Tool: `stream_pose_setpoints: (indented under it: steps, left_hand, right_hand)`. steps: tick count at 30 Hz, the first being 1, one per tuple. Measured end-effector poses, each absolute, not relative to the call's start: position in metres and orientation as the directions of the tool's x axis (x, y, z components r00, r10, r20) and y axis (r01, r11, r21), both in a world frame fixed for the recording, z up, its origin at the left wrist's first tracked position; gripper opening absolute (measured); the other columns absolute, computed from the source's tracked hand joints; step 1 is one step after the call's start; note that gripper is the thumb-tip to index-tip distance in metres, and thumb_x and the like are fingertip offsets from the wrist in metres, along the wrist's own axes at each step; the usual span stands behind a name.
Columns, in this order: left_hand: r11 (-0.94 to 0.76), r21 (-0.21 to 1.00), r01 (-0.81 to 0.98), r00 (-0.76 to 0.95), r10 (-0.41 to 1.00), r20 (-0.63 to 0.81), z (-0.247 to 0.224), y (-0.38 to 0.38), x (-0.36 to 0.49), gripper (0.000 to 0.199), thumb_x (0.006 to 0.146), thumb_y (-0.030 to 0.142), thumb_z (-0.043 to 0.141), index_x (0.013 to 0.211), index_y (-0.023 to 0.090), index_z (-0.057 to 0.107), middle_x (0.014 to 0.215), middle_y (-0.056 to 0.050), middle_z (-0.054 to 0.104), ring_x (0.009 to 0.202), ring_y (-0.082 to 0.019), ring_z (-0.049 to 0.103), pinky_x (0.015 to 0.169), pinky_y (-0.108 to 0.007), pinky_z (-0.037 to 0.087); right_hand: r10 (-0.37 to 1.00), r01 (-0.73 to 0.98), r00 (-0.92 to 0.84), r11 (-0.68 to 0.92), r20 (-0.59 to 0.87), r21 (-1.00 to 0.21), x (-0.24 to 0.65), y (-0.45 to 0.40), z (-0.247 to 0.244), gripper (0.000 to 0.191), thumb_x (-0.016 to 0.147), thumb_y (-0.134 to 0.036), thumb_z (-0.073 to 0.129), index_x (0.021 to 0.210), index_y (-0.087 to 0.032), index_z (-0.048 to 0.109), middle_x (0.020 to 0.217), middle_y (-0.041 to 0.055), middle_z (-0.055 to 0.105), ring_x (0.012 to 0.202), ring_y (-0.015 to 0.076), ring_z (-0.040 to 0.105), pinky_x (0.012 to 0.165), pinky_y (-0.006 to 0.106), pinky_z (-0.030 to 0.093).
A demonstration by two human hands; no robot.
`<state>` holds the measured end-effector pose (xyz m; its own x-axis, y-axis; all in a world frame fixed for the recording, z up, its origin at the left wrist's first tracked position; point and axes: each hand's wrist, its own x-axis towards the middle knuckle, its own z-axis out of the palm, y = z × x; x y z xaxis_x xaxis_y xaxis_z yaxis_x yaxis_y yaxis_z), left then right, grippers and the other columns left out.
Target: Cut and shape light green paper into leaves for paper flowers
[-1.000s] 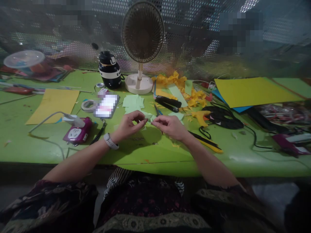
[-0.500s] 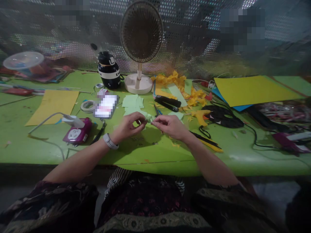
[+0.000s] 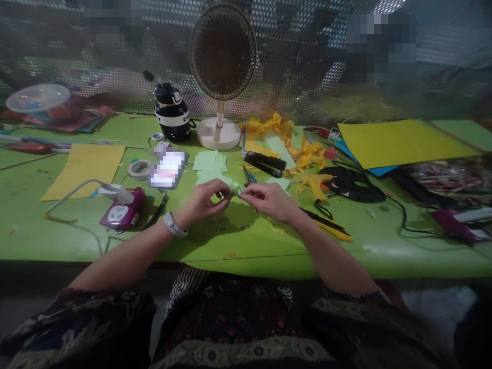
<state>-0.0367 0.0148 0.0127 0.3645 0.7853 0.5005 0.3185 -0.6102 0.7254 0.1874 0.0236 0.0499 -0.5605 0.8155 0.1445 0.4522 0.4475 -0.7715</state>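
Between my two hands is a small crumpled piece of light green paper (image 3: 236,190). My left hand (image 3: 209,199), with a pale band at the wrist, pinches its left side between thumb and forefinger. On the other side my right hand (image 3: 268,201) grips it with closed fingertips. The fingers partly cover the paper, so its full shape is hidden. Just behind the hands lies a stack of light green paper squares (image 3: 209,161). Scissors (image 3: 249,175) lie behind my right hand, partly hidden by it, and a black stapler (image 3: 265,163) rests farther back.
A fan (image 3: 218,133) and a dark jar-shaped bottle (image 3: 172,118) stand at the back. Orange crepe paper (image 3: 274,125) is heaped right of the fan. Left lie a phone (image 3: 167,169), a tape roll (image 3: 139,169) and a purple power socket (image 3: 123,210). A yellow-black cutter (image 3: 330,227) lies right.
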Motion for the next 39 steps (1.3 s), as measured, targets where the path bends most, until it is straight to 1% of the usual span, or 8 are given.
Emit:
stream_pose_setpoints:
  steps: [4,10,12,17,23,26,32,39]
  left_hand:
    - [-0.657,0.677,0.332,0.394,0.749,0.534,0.013,0.015,-0.037,0.012,0.08,0.013,0.066,0.088,0.02,0.067,0.083,-0.005,0.067,0.072,-0.015,0.06,0.069,-0.03,0.049]
    - [-0.78,0.505,0.37,0.439,0.626,0.644,0.008,0.017,-0.037,0.008,0.085,0.013,0.062,0.092,0.017,0.062,0.082,-0.004,0.066,0.07,-0.013,0.061,0.063,-0.026,0.05]
    - [-0.801,0.47,0.372,0.443,0.598,0.668,0.008,0.018,-0.037,0.007,0.086,0.013,0.062,0.092,0.016,0.062,0.081,-0.004,0.065,0.069,-0.012,0.06,0.062,-0.025,0.05]
    - [-0.801,0.488,0.346,0.432,0.598,0.675,0.01,0.018,-0.037,0.009,0.084,0.01,0.063,0.092,0.016,0.062,0.081,-0.004,0.066,0.069,-0.011,0.061,0.062,-0.024,0.052]
    - [-0.795,0.511,0.326,0.407,0.606,0.684,0.011,0.017,-0.036,0.009,0.084,0.009,0.063,0.09,0.016,0.063,0.08,-0.003,0.066,0.069,-0.011,0.06,0.062,-0.023,0.052]
    - [-0.806,0.493,0.328,0.412,0.592,0.693,0.009,0.017,-0.036,0.01,0.084,0.009,0.063,0.089,0.017,0.062,0.079,-0.002,0.066,0.069,-0.011,0.059,0.062,-0.023,0.052]
    - [-0.811,0.475,0.342,0.435,0.584,0.685,0.008,0.016,-0.036,0.012,0.082,0.007,0.064,0.089,0.017,0.061,0.079,-0.001,0.064,0.069,-0.011,0.059,0.062,-0.022,0.051]
    - [-0.805,0.479,0.35,0.445,0.592,0.672,0.01,0.015,-0.035,0.011,0.083,0.009,0.062,0.09,0.017,0.061,0.079,-0.001,0.064,0.069,-0.011,0.06,0.061,-0.023,0.051]
  right_hand:
    - [0.816,0.458,-0.56,0.45,0.144,-0.767,0.187,0.024,0.05,0.021,0.091,-0.035,0.062,0.084,-0.017,0.071,0.058,-0.0032,0.058,0.05,0.0095,0.043,0.053,0.026,0.033]
    - [0.82,0.491,-0.56,0.441,0.116,-0.751,0.188,0.024,0.051,0.025,0.091,-0.038,0.062,0.084,-0.015,0.071,0.061,-0.0013,0.06,0.053,0.0101,0.045,0.054,0.026,0.032]
    - [0.828,0.505,-0.552,0.428,0.101,-0.75,0.188,0.025,0.051,0.026,0.09,-0.04,0.063,0.085,-0.015,0.071,0.061,-0.0012,0.059,0.053,0.0102,0.045,0.054,0.026,0.032]
    - [0.848,0.526,-0.526,0.382,0.062,-0.76,0.188,0.024,0.052,0.024,0.085,-0.039,0.068,0.088,-0.015,0.071,0.062,-0.001,0.06,0.053,0.0102,0.046,0.053,0.026,0.033]
    - [0.852,0.541,-0.519,0.39,0.068,-0.745,0.186,0.022,0.053,0.02,0.082,-0.033,0.069,0.089,-0.015,0.07,0.063,-0.0006,0.06,0.054,0.0102,0.047,0.054,0.026,0.036]
    - [0.869,0.561,-0.484,0.399,0.105,-0.725,0.184,0.02,0.051,0.018,0.082,-0.033,0.069,0.084,-0.015,0.067,0.062,-0.0003,0.061,0.053,0.0104,0.048,0.054,0.026,0.036]
    - [0.883,0.6,-0.421,0.442,0.206,-0.667,0.177,0.016,0.044,0.013,0.085,-0.029,0.067,0.082,-0.016,0.064,0.061,-0.0008,0.061,0.053,0.0108,0.049,0.055,0.027,0.036]
    - [0.88,0.576,-0.407,0.455,0.245,-0.679,0.178,0.017,0.041,0.01,0.085,-0.025,0.063,0.081,-0.017,0.064,0.063,-0.0003,0.062,0.054,0.0113,0.051,0.057,0.026,0.038]
